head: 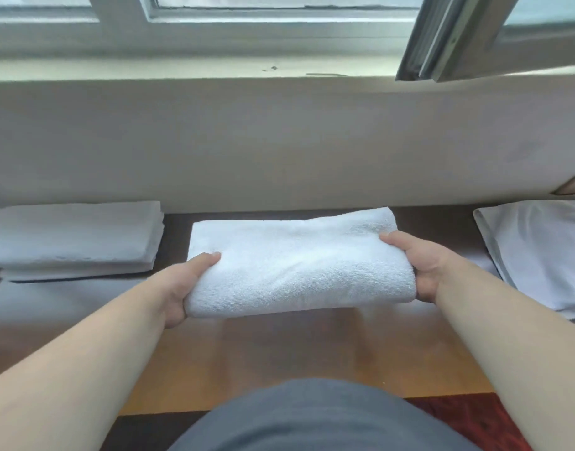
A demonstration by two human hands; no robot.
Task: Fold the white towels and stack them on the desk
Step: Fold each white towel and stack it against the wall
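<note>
A: Report the layout, left to right.

B: At the far left, a stack of folded towels (72, 237) lay on the desk (279, 359), against the wall under the window (214, 24). It was well apart from both hands.

A: Position of the left hand?

B: The left hand (185, 288) gripped the left end of the folded towel (295, 265). The thumb lay on top of the cloth; the fingers were curled underneath and mostly hidden.

A: And the towel itself?

B: It was a thick white bundle spanning the gap between the two hands, at the centre of the view. Its near edge was lifted off the wood. Whether its far edge touched the desk could not be determined.

A: Right hand?

B: The right hand (419, 271) gripped the right end of the same towel, thumb on top, fingers wrapped around the edge and partly hidden by the cloth.

A: Anything further right?

B: A heap of white cloth (540, 252) lay at the right edge of the desk, near the right forearm but not touching the held towel.
</note>
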